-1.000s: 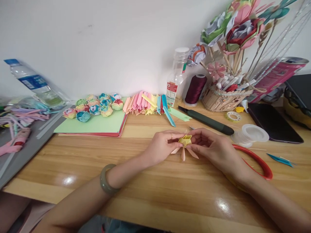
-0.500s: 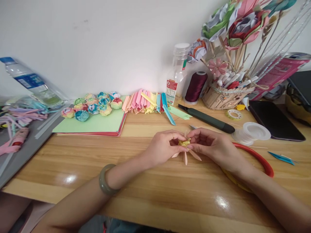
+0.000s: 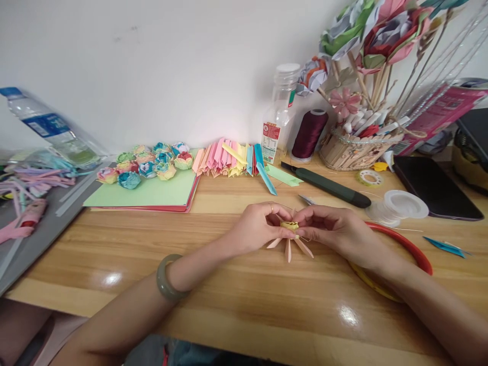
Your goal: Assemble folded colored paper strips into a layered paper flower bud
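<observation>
Between my two hands is a small paper flower [image 3: 290,225] with a yellow folded centre and pale peach petals spreading out below it. My left hand [image 3: 263,223], with a ring on one finger, pinches the flower's left side between thumb and fingers. From the right, my right hand [image 3: 326,226] grips the other side of the yellow centre with thumb and fingertips. The fingers partly cover the flower. A red and yellow ring-shaped object [image 3: 414,245] lies partly under my right forearm.
Several paper flowers [image 3: 129,179] sit on green paper [image 3: 152,194] at the back left. Folded strips [image 3: 219,158], a clear jar [image 3: 280,112], purple thread [image 3: 309,134], a dark green cutter [image 3: 330,187], a white spool [image 3: 404,204] and a phone [image 3: 436,188] stand or lie behind my hands.
The yellow centre is now tilted differently, and the peach petals have shifted slightly left and down. Both hands keep their hold. The whole view has shifted slightly.
</observation>
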`<state>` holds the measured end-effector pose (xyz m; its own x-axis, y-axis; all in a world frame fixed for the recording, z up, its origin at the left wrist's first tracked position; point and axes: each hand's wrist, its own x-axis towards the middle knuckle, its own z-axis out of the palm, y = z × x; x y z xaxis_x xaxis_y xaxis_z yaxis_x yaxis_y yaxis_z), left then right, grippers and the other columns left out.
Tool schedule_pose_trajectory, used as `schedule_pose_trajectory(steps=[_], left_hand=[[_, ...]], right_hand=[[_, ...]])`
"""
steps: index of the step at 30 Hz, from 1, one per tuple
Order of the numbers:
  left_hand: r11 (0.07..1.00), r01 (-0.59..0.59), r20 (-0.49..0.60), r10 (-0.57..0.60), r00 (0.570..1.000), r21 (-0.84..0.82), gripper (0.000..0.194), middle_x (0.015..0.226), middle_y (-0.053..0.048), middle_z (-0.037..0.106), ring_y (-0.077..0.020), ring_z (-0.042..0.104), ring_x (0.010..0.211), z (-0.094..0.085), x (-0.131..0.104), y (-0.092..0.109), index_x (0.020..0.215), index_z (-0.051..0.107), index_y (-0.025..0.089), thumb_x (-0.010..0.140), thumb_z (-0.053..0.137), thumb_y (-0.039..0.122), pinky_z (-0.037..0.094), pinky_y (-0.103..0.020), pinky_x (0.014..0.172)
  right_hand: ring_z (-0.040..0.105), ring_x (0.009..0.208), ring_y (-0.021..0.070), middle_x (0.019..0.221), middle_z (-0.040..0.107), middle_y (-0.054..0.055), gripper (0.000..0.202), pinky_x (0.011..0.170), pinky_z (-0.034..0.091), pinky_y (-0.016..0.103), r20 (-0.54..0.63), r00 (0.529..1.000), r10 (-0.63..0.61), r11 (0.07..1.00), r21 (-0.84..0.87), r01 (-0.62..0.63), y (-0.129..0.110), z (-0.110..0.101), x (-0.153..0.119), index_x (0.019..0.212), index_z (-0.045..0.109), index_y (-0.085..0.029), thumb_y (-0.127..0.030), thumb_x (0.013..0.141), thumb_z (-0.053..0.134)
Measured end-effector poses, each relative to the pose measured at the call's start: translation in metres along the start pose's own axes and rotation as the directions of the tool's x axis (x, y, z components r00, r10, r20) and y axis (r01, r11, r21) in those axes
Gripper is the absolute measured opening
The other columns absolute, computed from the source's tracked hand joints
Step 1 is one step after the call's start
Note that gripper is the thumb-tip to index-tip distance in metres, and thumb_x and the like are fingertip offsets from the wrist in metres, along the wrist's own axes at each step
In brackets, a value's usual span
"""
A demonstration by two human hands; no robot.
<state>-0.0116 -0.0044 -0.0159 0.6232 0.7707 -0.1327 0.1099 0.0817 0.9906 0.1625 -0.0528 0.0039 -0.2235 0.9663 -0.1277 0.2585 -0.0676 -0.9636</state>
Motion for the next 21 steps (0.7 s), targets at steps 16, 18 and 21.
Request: schedule_pose_trajectory(steps=[16, 18, 21], left_hand=[[0.784, -0.201, -0.021, 0.263, 0.965, 0.588, 0.016, 0.09, -0.003, 0.067, -0.0138, 0.06, 0.079, -0.009, 0.003, -0.006, 0.089, 0.066, 0.018, 0.079, 0.053, 0.016, 0.048, -0.025, 0.07], [0.814, -0.228, 0.008, 0.265, 0.964, 0.534, 0.014, 0.087, -0.003, 0.067, -0.0133, 0.061, 0.078, -0.008, 0.004, -0.008, 0.086, 0.066, 0.017, 0.078, 0.054, 0.014, 0.049, -0.025, 0.071], [0.848, -0.293, -0.021, 0.337, 0.941, 0.44, 0.01, 0.083, -0.003, 0.067, -0.012, 0.062, 0.076, -0.006, 0.003, -0.007, 0.083, 0.065, 0.016, 0.078, 0.056, 0.013, 0.051, -0.024, 0.07]], right_hand=[[0.058, 0.077, 0.0217, 0.08, 0.065, 0.006, 0.028, 0.063, 0.042, 0.032, -0.2, 0.945, -0.258, 0.581, -0.814, -0.014, 0.012, -0.004, 0.002, 0.08, 0.067, -0.021, -0.036, 0.087, 0.045], [0.057, 0.077, 0.0217, 0.078, 0.064, 0.006, 0.025, 0.066, 0.043, 0.034, -0.126, 0.947, -0.297, 0.605, -0.791, 0.084, 0.014, -0.003, 0.003, 0.082, 0.068, -0.02, -0.034, 0.086, 0.048], [0.058, 0.078, 0.0202, 0.082, 0.064, 0.006, 0.02, 0.068, 0.045, 0.034, -0.085, 0.934, -0.348, 0.726, -0.655, 0.211, 0.013, -0.002, 0.004, 0.09, 0.067, -0.02, -0.03, 0.085, 0.051]])
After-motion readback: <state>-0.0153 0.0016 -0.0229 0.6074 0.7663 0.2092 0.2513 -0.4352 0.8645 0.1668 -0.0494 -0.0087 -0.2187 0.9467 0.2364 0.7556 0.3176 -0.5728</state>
